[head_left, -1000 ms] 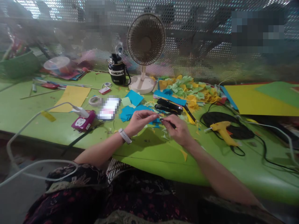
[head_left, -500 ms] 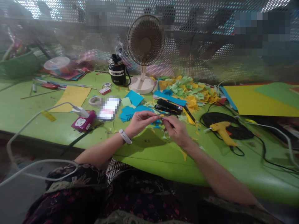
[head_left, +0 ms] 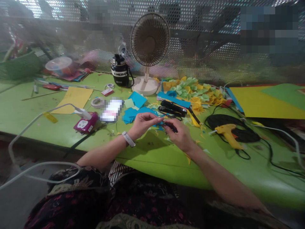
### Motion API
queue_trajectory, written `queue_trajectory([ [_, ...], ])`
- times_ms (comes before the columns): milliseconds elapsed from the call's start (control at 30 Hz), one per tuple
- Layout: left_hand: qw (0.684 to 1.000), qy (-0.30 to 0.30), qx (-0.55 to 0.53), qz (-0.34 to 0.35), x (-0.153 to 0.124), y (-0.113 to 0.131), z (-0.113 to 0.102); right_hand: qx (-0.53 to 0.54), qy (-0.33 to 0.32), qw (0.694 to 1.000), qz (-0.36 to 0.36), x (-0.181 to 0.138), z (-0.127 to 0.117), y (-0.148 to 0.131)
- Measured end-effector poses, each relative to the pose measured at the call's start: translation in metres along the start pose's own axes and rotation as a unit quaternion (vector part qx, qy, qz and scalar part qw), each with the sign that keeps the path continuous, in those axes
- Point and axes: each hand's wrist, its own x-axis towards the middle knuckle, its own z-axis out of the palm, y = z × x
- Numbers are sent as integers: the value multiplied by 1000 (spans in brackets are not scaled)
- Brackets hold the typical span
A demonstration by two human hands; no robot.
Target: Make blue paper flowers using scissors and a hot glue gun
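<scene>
My left hand [head_left: 144,124] and my right hand [head_left: 179,133] meet fingertip to fingertip above the front of the table. The left thumb and forefinger are pinched together; what lies between them is too small to make out. Closed too, my right fingers hold a small dark object [head_left: 173,128], mostly hidden by the hand. Just behind the hands lie blue paper pieces [head_left: 130,115], a black stapler [head_left: 173,107] and a yellow-handled cutter [head_left: 194,117]. Small paper scraps [head_left: 199,142] are scattered around my right hand.
Behind stand a fan [head_left: 150,39] and a black bottle [head_left: 120,71], beside a heap of green and yellow paper cutouts [head_left: 195,90]. A phone [head_left: 111,109] and a purple charger box [head_left: 86,123] lie left. A yellow glue gun [head_left: 227,134] and cables are at right.
My right fingers have shifted slightly at the fingertips, and more of a dark object shows beneath them. My left hand keeps its pinch. The view has moved very slightly.
</scene>
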Motion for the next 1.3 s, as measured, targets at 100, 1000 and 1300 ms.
queue_trajectory([
  [100, 1000, -6, -6, -1, 0, -1, 1, 10, -3, 1000, 2, -1, 0, 0],
  [1000, 998, -21, 28, 57, 1, -3, 0, 38, -32, 999, 20, 4, -4, 1],
  [1300, 998, -31, 3, 51, 0, -3, 1, 62, -77, 995, 26, 4, -5, 1],
])
